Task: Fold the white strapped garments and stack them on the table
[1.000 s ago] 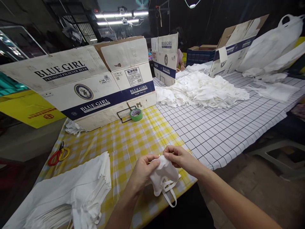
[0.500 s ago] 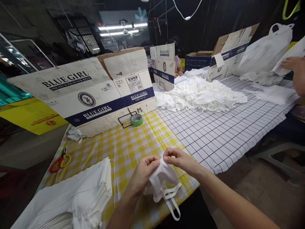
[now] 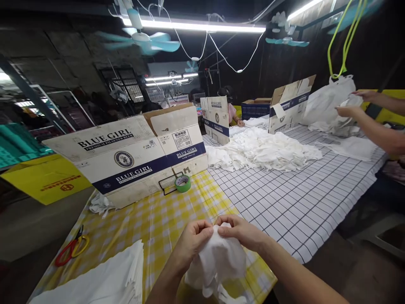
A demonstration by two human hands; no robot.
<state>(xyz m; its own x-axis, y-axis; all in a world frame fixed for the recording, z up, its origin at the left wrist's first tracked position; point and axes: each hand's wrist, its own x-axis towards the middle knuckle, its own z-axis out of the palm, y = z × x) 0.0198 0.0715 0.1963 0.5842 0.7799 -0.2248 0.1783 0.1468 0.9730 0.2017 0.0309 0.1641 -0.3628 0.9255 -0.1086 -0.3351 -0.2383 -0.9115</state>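
Observation:
Between my two hands hangs a white cloth piece [image 3: 221,257] with narrow straps dangling at its lower end. My left hand [image 3: 193,245] pinches its top edge between thumb and fingers. Close beside it, nearly touching, my right hand [image 3: 242,233] grips the same edge, also closed. The cloth hangs over the near corner of the yellow checked tablecloth [image 3: 152,228]. A stack of folded white fabric [image 3: 107,274] lies to the left of my hands, partly cut off by the frame. Beyond it rest scissors [image 3: 72,248] with one red and one yellow handle.
A roll of green tape [image 3: 182,184] lies by an upright cardboard sheet [image 3: 139,156]. White cloth pieces form a pile [image 3: 262,147] on the grid-patterned cloth [image 3: 268,202]. At right, another person's hands [image 3: 354,110] hold white fabric near a white bag [image 3: 329,97]; another person sits behind cardboard.
The view has tilted up, showing lamps and fans. My hands have drawn closer together on the cloth's top edge. Another person's arms have come in at right, holding white fabric.

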